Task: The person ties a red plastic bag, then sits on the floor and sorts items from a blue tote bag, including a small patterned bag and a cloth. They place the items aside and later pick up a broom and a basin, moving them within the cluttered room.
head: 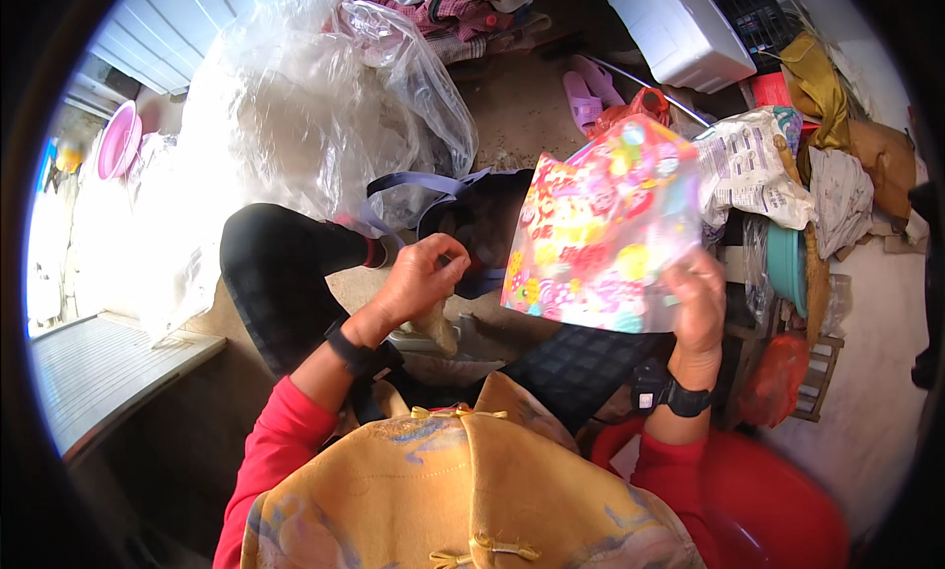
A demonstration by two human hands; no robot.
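Observation:
My right hand (694, 299) grips the lower right corner of a colourful printed plastic sheet or bag (590, 237). It is raised in front of me and slightly blurred. My left hand (432, 274) is held with curled fingers, thumb and fingertips close together; whether something thin sits between them I cannot tell. Just beyond that hand, a dark-lined bag with a blue-grey handle (421, 179) lies open on the floor, partly covered by the printed plastic. Under my left hand is a tan, elongated object (437, 329), too unclear to name.
Clear plastic sheeting (317, 111) is heaped at the far left. Pink slippers (587, 96) and a white foam box (679, 34) are at the back. A teal basin (786, 266) and a red plastic bag (775, 381) stand right. A red basin (775, 495) sits beside my right arm.

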